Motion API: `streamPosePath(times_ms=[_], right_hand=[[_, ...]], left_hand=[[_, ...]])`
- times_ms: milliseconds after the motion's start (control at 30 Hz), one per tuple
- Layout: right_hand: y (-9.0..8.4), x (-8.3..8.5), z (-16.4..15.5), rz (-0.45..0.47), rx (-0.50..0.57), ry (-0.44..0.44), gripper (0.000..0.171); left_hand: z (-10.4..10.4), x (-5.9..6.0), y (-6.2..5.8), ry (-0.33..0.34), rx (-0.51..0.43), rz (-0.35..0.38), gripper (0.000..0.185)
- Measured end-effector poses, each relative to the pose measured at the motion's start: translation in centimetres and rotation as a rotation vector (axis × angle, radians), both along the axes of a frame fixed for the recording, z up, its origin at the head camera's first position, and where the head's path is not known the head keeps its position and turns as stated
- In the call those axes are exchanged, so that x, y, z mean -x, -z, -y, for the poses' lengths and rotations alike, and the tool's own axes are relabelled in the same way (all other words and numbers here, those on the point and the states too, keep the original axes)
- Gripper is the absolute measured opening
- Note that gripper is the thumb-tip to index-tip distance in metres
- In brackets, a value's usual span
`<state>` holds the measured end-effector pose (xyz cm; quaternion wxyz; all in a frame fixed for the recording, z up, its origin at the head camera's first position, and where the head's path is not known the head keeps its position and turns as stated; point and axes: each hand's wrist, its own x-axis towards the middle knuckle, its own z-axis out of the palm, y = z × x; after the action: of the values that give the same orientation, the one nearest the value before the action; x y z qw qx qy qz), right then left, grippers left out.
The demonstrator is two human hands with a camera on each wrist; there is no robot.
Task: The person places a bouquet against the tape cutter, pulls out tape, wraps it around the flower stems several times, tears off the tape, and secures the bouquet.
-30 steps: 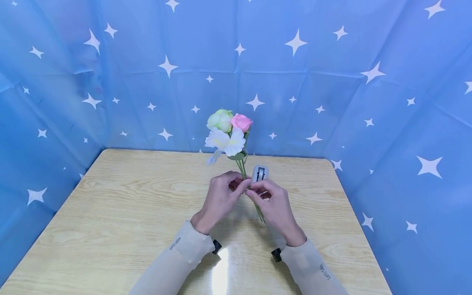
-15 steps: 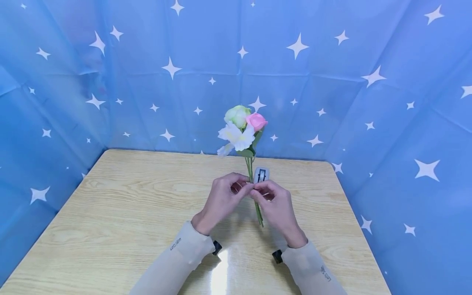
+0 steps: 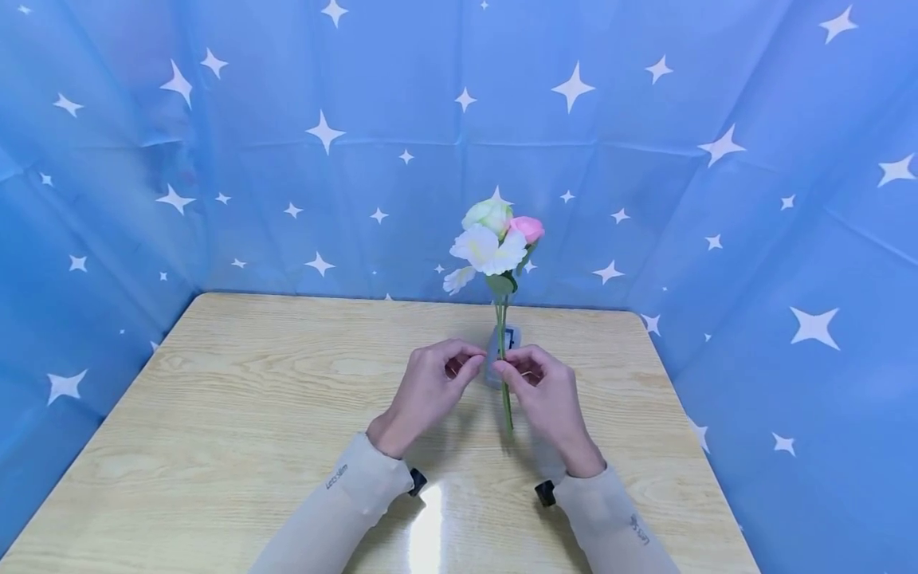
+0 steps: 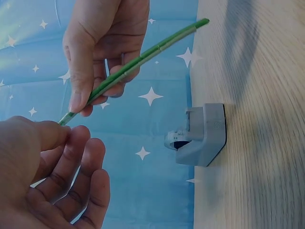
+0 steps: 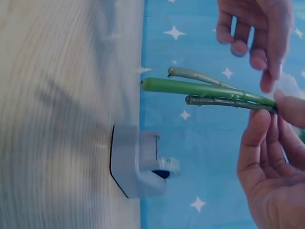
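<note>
My right hand point(image 3: 548, 391) pinches the green stems point(image 3: 505, 319) of a small bunch of artificial flowers, held upright above the table. A pale green bloom point(image 3: 489, 217), a pink rose point(image 3: 527, 229) and a white ruffled flower point(image 3: 488, 249) make up the bunch. Just left of the stems is my left hand point(image 3: 430, 383), its thumb and index fingertips together. In the right wrist view the left fingertips point(image 5: 268, 83) are apart from the stems, with nothing plainly visible between them. A pale shiny patch shows on the stems point(image 4: 138, 59) by the right thumb.
A grey tape dispenser point(image 3: 492, 373) stands on the wooden table point(image 3: 301, 399) behind the hands, partly hidden by the stems and right hand. A blue curtain point(image 3: 402, 96) with white stars hangs behind the table and along both sides.
The bunch has shifted right and become more upright. My right hand has moved slightly right with the stems; my left hand, which was against them, is now apart from them.
</note>
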<state>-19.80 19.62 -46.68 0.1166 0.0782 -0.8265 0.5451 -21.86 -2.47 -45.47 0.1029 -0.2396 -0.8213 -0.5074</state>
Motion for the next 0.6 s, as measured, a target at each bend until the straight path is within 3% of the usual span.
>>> streamPosePath(times_ms=[600], right_hand=[[-0.7,1.7,-5.1,0.136,-0.102,0.173,0.023]], left_hand=[[0.6,0.5,0.1,-0.026,0.013,-0.02,0.016]])
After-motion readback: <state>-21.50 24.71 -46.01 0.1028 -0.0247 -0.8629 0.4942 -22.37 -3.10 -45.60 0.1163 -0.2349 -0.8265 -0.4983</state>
